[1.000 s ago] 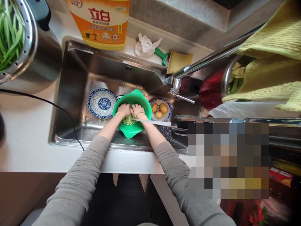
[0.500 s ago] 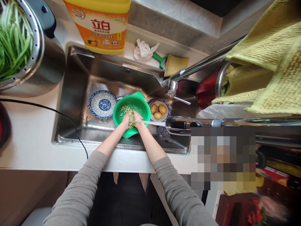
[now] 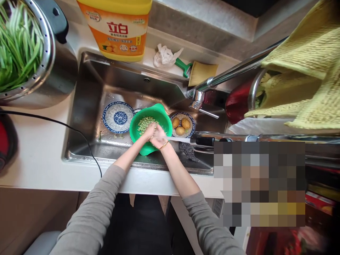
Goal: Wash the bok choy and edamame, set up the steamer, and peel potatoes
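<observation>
Many pale green beans point(image 3: 145, 122), loose and unstacked, inside a green bowl point(image 3: 162, 114), mostly toward the far side. Position of bowl: in a steel sink point(image 3: 90, 143), between a blue-and-white plate point(image 3: 120, 118) at left and a potato plate point(image 3: 192, 119) at right. Appearance of beans: small, plump, roughly oval; outlines distinct at the far side, hidden by the hands at the near side.

Left hand point(image 3: 150, 131) and right hand point(image 3: 159, 137): together within the bowl's outline, just in front of the visible beans, one touching the other. Exact finger closure and any beans between: impossible to tell, owing to blur and water. Gold-coloured bracelet point(image 3: 164, 145) around the right wrist.

Water jet point(image 3: 177, 139): from a low spout point(image 3: 203, 141) at right onto the right hand. Placement, as judged: spout pointed across the bowl, probably to bring water directly to the hands; hands inside the rim, likely to return drips to the bowl; bowl near the front edge, presumably for easy reach.

Three potatoes point(image 3: 186, 123) on the potato plate, apparently grouped to stay apart from the beans. Dark mesh point(image 3: 188, 151) near that plate.

Behind the sink: detergent jug point(image 3: 118, 35), crumpled tissue point(image 3: 165, 56), green-handled peeler point(image 3: 182, 66) and yellow sponge point(image 3: 203, 72), seemingly within reach but outside the basin. Farther left: steel pot point(image 3: 63, 79) with green stems point(image 3: 18, 53).
</observation>
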### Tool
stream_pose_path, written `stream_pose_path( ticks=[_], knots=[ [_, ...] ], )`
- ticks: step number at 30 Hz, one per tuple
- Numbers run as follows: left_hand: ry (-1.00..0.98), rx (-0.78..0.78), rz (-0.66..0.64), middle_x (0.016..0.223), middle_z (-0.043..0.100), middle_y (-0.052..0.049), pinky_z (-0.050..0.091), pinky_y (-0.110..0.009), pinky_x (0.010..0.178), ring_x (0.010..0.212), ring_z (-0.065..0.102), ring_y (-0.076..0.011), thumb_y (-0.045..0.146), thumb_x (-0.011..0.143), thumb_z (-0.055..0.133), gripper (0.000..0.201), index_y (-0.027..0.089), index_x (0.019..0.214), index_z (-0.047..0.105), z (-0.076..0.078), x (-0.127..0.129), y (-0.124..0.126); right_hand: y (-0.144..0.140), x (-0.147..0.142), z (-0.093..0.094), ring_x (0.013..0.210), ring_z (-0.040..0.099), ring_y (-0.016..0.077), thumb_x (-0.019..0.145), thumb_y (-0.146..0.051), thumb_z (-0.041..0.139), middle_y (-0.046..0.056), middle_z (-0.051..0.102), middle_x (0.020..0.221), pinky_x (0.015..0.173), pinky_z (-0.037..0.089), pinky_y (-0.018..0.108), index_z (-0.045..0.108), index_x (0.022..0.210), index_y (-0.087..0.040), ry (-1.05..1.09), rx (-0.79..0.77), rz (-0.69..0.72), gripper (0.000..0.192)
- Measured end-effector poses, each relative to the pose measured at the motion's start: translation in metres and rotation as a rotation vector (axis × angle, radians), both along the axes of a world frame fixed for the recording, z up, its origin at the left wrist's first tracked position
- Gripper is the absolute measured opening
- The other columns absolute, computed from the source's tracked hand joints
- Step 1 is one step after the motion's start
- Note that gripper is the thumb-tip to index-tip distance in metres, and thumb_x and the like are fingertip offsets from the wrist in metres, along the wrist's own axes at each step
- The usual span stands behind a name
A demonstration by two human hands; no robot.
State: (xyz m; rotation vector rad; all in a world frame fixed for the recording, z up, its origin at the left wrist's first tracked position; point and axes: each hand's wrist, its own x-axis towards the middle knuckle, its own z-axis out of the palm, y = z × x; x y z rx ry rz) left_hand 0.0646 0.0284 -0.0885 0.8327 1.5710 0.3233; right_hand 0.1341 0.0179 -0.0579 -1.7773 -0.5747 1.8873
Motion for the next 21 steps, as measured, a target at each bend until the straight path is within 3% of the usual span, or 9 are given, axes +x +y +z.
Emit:
stream_pose_path(
  ticks=[2, 4, 8, 10, 12, 14, 16, 18, 21],
  knots=[
    [0.049, 0.078, -0.173, 0.126, 0.064, -0.011, 0.038, -0.036, 0.108, 0.121, 0.056, -0.0251, 0.036, 0.096, 0.036, 0.041, 0.019, 0.121, 0.063, 0.001, -0.02, 0.011, 0.005, 0.014, -0.005, 0.103, 0.065, 0.0234, 0.087, -0.042, 0.051, 0.006, 0.071, 0.097, 0.09, 0.055, 0.041, 0.066, 0.102, -0.018, -0.065, -0.016, 0.1, 0.031],
    [0.209, 0.22, -0.391, 0.14, 0.054, -0.013, 0.03, -0.042, 0.114, 0.131, 0.047, -0.0306, 0.033, 0.091, 0.044, 0.047, 0.019, 0.135, 0.054, 0.001, -0.039, 0.023, 0.015, 0.024, -0.014, 0.116, 0.06, 0.0222, 0.08, -0.026, 0.06, 0.005, 0.069, 0.112, 0.104, 0.046, 0.04, 0.068, 0.1, -0.02, -0.172, 0.049, 0.186, 0.022],
    [0.319, 0.317, -0.733, 0.156, 0.033, -0.014, 0.018, -0.039, 0.119, 0.144, 0.029, -0.0287, 0.022, 0.085, 0.046, 0.065, 0.014, 0.148, 0.036, -0.009, -0.051, 0.027, 0.029, 0.023, -0.038, 0.139, 0.038, 0.0202, 0.075, -0.007, 0.058, 0.008, 0.056, 0.138, 0.12, 0.021, 0.035, 0.069, 0.094, -0.016, -0.374, 0.393, 0.432, 0.024],
    [0.355, 0.234, -0.773, 0.16, 0.021, -0.015, 0.009, -0.043, 0.121, 0.149, 0.015, -0.0297, 0.022, 0.08, 0.053, 0.074, 0.012, 0.15, 0.031, -0.014, -0.045, 0.015, 0.025, 0.016, -0.047, 0.143, 0.032, 0.0206, 0.075, -0.004, 0.057, 0.009, 0.055, 0.139, 0.122, 0.016, 0.038, 0.068, 0.093, -0.015, -0.411, 0.44, 0.528, 0.024],
    [0.379, 0.102, -0.754, 0.161, 0.013, -0.017, 0.001, -0.05, 0.12, 0.149, 0.004, -0.0348, 0.023, 0.074, 0.062, 0.082, 0.009, 0.149, 0.032, -0.016, -0.037, -0.001, 0.015, 0.011, -0.053, 0.14, 0.037, 0.0237, 0.07, -0.002, 0.061, 0.011, 0.063, 0.128, 0.121, 0.017, 0.041, 0.066, 0.088, -0.014, -0.38, 0.379, 0.593, 0.022],
    [0.333, -0.001, -0.759, 0.158, 0.022, -0.021, 0.001, -0.054, 0.119, 0.148, 0.01, -0.0409, 0.024, 0.067, 0.071, 0.083, 0.009, 0.144, 0.043, -0.014, -0.034, -0.015, 0.006, 0.012, -0.055, 0.129, 0.05, 0.0289, 0.066, -0.001, 0.064, 0.012, 0.072, 0.105, 0.118, 0.026, 0.045, 0.065, 0.075, -0.014, -0.34, 0.305, 0.649, 0.016],
    [0.251, -0.036, -0.795, 0.152, 0.037, -0.02, 0.009, -0.056, 0.118, 0.143, 0.026, -0.0432, 0.025, 0.065, 0.075, 0.077, 0.014, 0.137, 0.052, -0.01, -0.037, -0.02, 0.0, 0.016, -0.056, 0.12, 0.057, 0.0308, 0.065, -0.001, 0.064, 0.012, 0.074, 0.09, 0.115, 0.031, 0.047, 0.063, 0.064, -0.016, -0.328, 0.264, 0.688, 0.015],
    [0.252, 0.032, -0.8, 0.151, 0.041, -0.016, 0.013, -0.057, 0.117, 0.141, 0.031, -0.041, 0.028, 0.071, 0.072, 0.072, 0.022, 0.139, 0.051, -0.007, -0.042, -0.017, -0.002, 0.02, -0.055, 0.124, 0.054, 0.0282, 0.065, 0.002, 0.061, 0.01, 0.074, 0.091, 0.118, 0.025, 0.046, 0.064, 0.067, -0.017, -0.332, 0.261, 0.663, 0.019],
    [0.414, 0.274, -0.78, 0.161, 0.019, -0.013, 0.004, -0.054, 0.118, 0.148, 0.011, -0.0384, 0.031, 0.075, 0.069, 0.082, 0.025, 0.149, 0.036, -0.007, -0.044, -0.006, -0.004, 0.021, -0.053, 0.128, 0.051, 0.0243, 0.058, 0.008, 0.056, 0.006, 0.074, 0.095, 0.12, 0.019, 0.043, 0.068, 0.077, -0.017, -0.295, 0.275, 0.566, 0.034]
  ],
)
